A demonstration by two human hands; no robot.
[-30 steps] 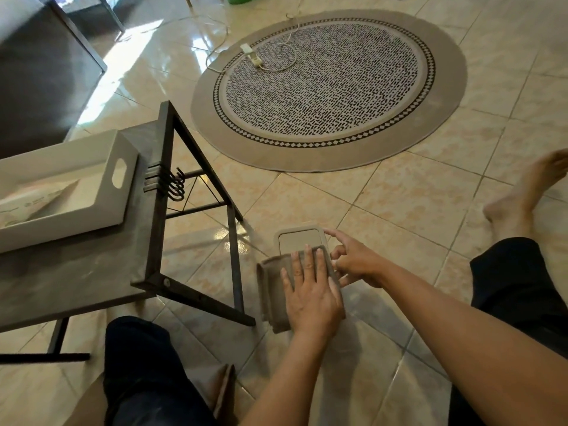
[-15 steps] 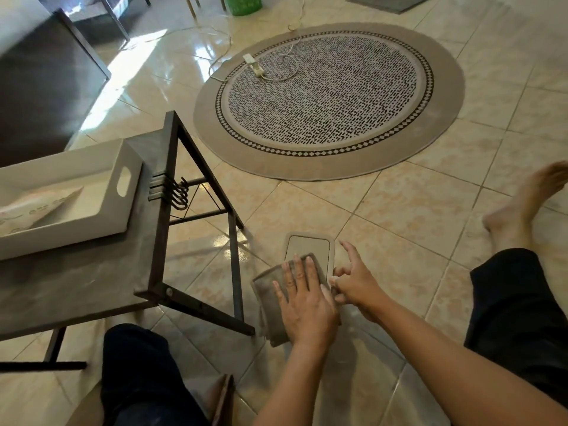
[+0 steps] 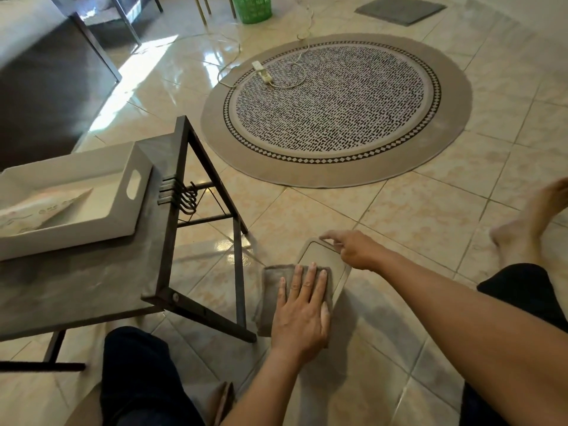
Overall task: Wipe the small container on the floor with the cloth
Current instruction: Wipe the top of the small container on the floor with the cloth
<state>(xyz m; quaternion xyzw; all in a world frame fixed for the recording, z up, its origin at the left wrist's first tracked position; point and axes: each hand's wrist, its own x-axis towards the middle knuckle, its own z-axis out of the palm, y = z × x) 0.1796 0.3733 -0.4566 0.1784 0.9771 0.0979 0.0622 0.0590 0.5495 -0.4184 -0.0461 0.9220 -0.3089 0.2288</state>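
Note:
A small flat beige container (image 3: 319,260) with rounded corners lies on the tiled floor in front of me. A folded grey-brown cloth (image 3: 270,290) covers its near end. My left hand (image 3: 302,309) lies flat on the cloth, fingers spread, pressing it down. My right hand (image 3: 353,249) rests on the container's far right rim, fingertips pinching the edge and holding it. The near part of the container is hidden under the cloth and hand.
A low dark metal-framed table (image 3: 92,284) stands at left, its leg close to the cloth, with a white tray (image 3: 123,192) on top. A round patterned rug (image 3: 338,112) with a power strip (image 3: 261,70) lies ahead. My legs and a bare foot (image 3: 522,229) flank the container.
The right hand has moved from beside the cloth up to the container's far right rim. The left hand with the cloth has slid slightly toward me, exposing more of the container.

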